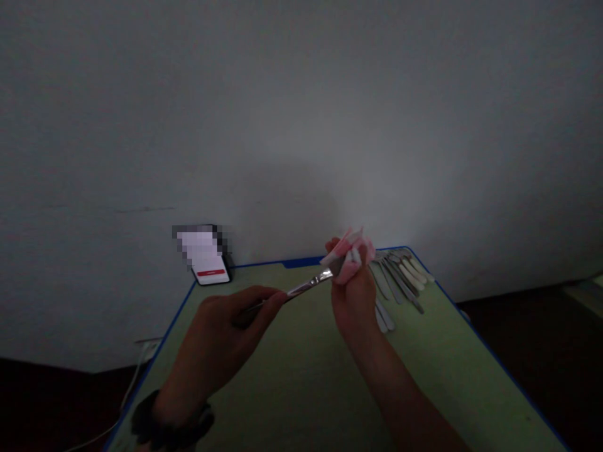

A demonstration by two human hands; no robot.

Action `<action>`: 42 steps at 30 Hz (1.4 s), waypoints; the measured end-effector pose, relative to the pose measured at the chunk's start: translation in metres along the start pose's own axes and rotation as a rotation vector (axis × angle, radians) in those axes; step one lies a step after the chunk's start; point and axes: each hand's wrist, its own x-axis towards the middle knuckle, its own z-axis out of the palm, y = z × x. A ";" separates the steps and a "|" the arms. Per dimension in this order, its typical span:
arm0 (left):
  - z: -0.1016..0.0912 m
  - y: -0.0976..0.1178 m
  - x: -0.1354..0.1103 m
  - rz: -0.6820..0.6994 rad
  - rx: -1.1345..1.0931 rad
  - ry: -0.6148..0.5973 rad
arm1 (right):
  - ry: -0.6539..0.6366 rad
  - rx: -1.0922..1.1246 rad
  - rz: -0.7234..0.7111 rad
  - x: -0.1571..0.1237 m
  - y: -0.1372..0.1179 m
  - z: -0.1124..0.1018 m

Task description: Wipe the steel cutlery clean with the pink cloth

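Note:
My left hand (230, 326) is closed on the handle of a shiny metal table knife (306, 287), which slants up to the right above the table. At its far end, my right hand (355, 301) grips a crumpled pink and white cloth (351, 258) wrapped around the blade. Most of the blade is hidden by the cloth and fingers. Just beyond my right hand, several pieces of cutlery (398, 279) lie side by side on the table, some with pale handles. Two metal handles (385, 315) stick out beside my right wrist.
The pale green table (301, 389) has a blue edge and stands against a grey wall (301, 113). A phone (211, 260) with a lit screen leans at the back left corner. A thin white cable (134, 380) hangs at the left side. The room is dim.

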 end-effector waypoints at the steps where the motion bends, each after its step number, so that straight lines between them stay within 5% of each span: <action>1: 0.000 0.000 0.000 0.005 0.029 0.001 | -0.009 -0.010 0.008 -0.005 0.005 0.002; 9: 0.021 0.000 0.007 0.115 0.236 -0.052 | -0.089 -0.087 0.197 -0.026 0.022 0.010; 20: -0.004 -0.008 0.000 0.148 0.164 -0.221 | 0.023 0.007 -0.051 0.027 -0.027 -0.017; 28: 0.000 -0.009 0.002 0.140 0.186 -0.133 | 0.063 0.041 -0.007 0.009 -0.003 -0.009; 37: 0.030 0.003 0.005 0.160 0.138 0.001 | 0.007 -0.064 0.072 -0.021 0.014 0.007; 42: 0.031 0.005 0.007 0.119 0.042 -0.134 | -0.046 -0.154 0.132 -0.026 0.018 0.007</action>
